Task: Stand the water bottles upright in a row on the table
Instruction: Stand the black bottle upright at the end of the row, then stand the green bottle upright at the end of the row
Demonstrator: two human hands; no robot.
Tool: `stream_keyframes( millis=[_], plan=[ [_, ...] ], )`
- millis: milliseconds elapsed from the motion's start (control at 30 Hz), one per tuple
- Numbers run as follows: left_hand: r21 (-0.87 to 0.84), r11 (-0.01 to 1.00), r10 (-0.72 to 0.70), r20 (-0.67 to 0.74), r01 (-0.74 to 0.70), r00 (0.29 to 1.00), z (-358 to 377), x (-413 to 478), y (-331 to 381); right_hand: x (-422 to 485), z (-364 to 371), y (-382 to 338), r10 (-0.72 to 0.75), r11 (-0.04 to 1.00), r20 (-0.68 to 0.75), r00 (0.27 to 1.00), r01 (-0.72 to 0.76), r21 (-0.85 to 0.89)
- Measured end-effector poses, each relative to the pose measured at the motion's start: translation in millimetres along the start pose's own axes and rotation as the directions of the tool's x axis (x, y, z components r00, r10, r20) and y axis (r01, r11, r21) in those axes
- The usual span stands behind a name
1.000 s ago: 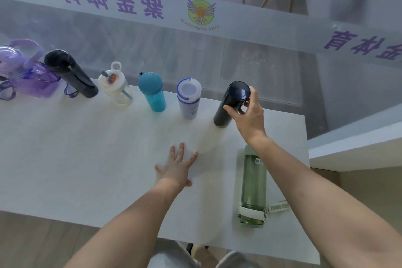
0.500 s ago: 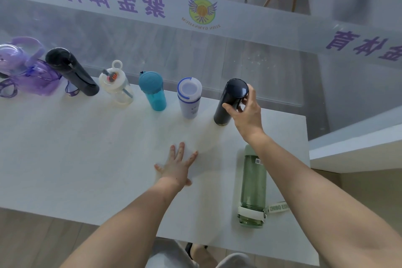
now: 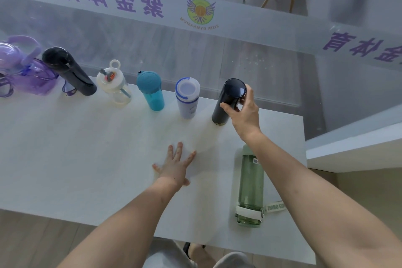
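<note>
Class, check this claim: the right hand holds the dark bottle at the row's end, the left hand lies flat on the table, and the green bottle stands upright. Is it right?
No: the head view shows the green bottle lying on its side on the table, not upright. The rest holds.

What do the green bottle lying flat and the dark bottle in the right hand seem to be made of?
The green bottle: probably tinted see-through plastic, perhaps glass; the table shows through its body. The dark bottle: likely coated metal, matte and opaque, with a bare metallic-looking rim at its base; not certain.
</note>
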State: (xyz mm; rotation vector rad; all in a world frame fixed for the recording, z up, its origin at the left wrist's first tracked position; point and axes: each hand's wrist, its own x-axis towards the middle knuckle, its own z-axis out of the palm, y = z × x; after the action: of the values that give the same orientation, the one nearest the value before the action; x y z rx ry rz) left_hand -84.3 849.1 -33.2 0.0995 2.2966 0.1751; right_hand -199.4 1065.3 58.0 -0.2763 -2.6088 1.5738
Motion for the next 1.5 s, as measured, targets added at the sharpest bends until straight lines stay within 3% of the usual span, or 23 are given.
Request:
stream_keyframes(
  millis=[333,500,633,700,800,900,967,1067,1300,1400,1500],
  plan=[
    [-0.014,1.000,0.006,0.005,-0.006,1.000,0.0,2.9,-1.9,-5.5,-1.6,1.3,0.059,0.995,0.016,0.998,-0.060,0.079],
    [-0.040,0.999,0.008,-0.008,-0.008,1.000,0.9,3.1,-4.4,-48.1,-29.1,18.9,0.115,0.993,0.046,0.992,-0.116,0.030],
    [-0.030,1.000,-0.008,-0.066,0.006,0.998,1.7,-0.8,6.6,-107.7,-68.9,55.3,0.010,0.985,0.118,0.993,0.010,-0.171],
    [0.013,0.999,0.049,-0.105,-0.048,0.993,5.2,-1.0,21.1,-133.3,-81.5,77.7,-0.059,0.950,0.178,0.982,0.110,-0.294],
    [0.070,0.994,0.096,-0.091,-0.090,0.991,14.7,1.9,45.0,-158.2,-87.9,103.9,-0.048,0.891,0.294,0.955,0.174,-0.419],
    [0.119,0.991,0.074,-0.057,-0.067,0.996,24.5,4.6,55.2,-167.0,-92.7,118.1,-0.094,0.811,0.423,0.901,0.315,-0.492],
    [0.129,0.990,0.069,-0.051,-0.062,0.996,26.6,4.3,54.1,-169.5,-99.3,123.2,-0.131,0.692,0.560,0.818,0.480,-0.539],
    [0.126,0.990,0.074,-0.041,-0.069,0.996,25.2,3.2,52.8,-167.3,-110.5,121.4,-0.005,0.527,0.737,0.676,0.628,-0.573],
    [0.089,0.994,0.068,-0.026,-0.065,0.997,26.0,0.0,54.9,-110.6,-108.4,104.0,0.024,0.150,0.865,0.501,0.854,-0.498],
    [0.089,0.993,0.078,-0.016,-0.076,0.997,25.1,2.3,49.9,-92.1,-105.0,101.5,0.000,0.088,0.893,0.450,0.889,-0.448],
    [0.088,0.992,0.087,-0.007,-0.086,0.996,24.9,2.4,46.5,-88.1,-106.4,109.4,-0.040,0.145,0.890,0.454,0.884,-0.444]
  ],
)
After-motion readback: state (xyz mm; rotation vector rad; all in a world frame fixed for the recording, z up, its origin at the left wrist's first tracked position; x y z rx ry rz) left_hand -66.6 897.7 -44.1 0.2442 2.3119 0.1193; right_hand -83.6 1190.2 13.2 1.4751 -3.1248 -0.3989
